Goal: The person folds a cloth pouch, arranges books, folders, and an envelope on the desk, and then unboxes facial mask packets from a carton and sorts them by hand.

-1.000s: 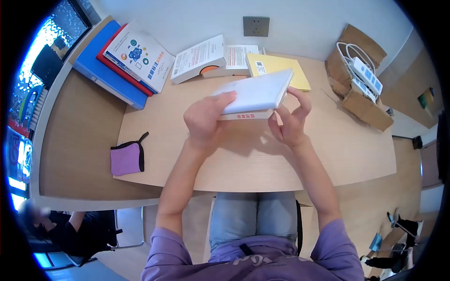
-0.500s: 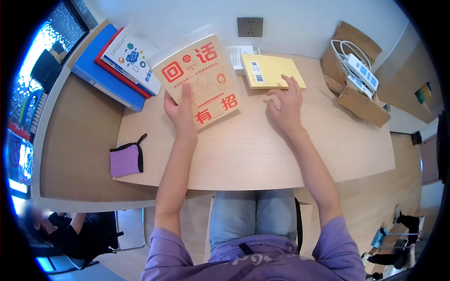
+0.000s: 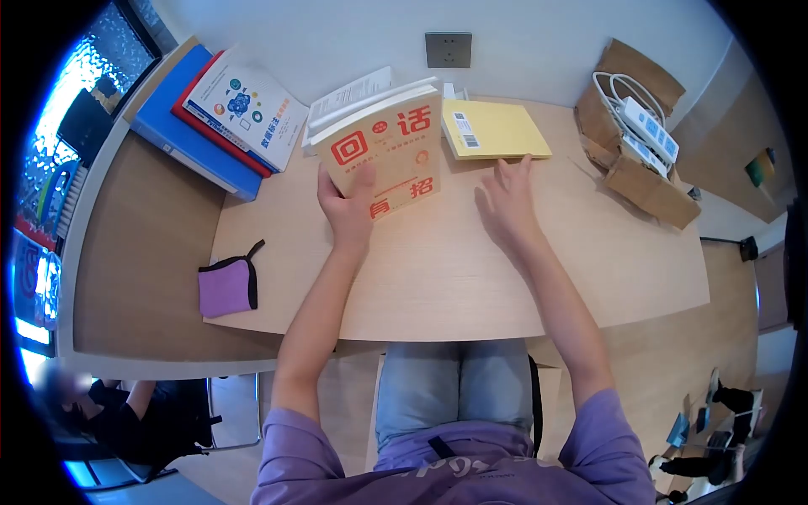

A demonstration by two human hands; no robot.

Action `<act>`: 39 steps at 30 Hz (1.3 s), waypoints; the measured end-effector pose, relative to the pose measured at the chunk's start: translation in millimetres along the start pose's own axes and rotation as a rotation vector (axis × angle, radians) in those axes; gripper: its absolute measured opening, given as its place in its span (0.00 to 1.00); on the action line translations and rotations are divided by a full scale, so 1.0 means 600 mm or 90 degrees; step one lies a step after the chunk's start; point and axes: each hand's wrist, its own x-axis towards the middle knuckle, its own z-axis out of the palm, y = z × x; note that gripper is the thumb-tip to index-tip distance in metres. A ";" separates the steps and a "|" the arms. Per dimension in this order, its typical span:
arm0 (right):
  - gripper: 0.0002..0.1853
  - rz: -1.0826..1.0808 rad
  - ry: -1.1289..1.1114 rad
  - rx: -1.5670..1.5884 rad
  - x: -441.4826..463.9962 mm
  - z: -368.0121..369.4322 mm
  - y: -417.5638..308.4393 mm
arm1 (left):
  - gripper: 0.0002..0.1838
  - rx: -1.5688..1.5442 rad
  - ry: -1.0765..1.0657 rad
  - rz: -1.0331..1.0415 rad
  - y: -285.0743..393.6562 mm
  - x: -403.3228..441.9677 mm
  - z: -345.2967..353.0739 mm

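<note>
My left hand [image 3: 347, 206] grips a beige paperback book [image 3: 396, 156] with large red Chinese characters, its thumb on the front cover. The book is tipped up, with the page edges at its top showing. At the front edge of a yellow book [image 3: 501, 130] with a barcode label, the fingertips of my right hand [image 3: 512, 198] touch or nearly touch; the fingers are stretched out. The yellow book lies flat on the desk. Partly hidden behind the paperback is a white printed item [image 3: 353, 94].
A blue binder [image 3: 181, 126], a red folder and a white book [image 3: 248, 109] are stacked at the left. A purple pouch [image 3: 227, 286] lies at front left. At right sits a torn cardboard box [image 3: 652, 189] with a power strip [image 3: 652, 126]. A seated person [image 3: 151, 421] is at lower left.
My left hand has moved right and tipped the paperback more upright. The white printed item now shows behind it. My right hand has drawn slightly lower, to the yellow book's front edge.
</note>
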 end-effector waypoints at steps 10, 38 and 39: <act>0.38 0.384 -0.024 1.135 0.053 -0.069 0.003 | 0.14 0.002 -0.026 -0.074 -0.010 0.014 -0.010; 0.18 -0.425 0.173 0.261 -0.012 -0.042 -0.055 | 0.20 -0.054 -0.016 -0.106 -0.010 0.007 -0.003; 0.20 -0.400 0.134 0.274 -0.019 -0.038 -0.056 | 0.21 -0.060 -0.014 -0.114 -0.010 0.006 -0.003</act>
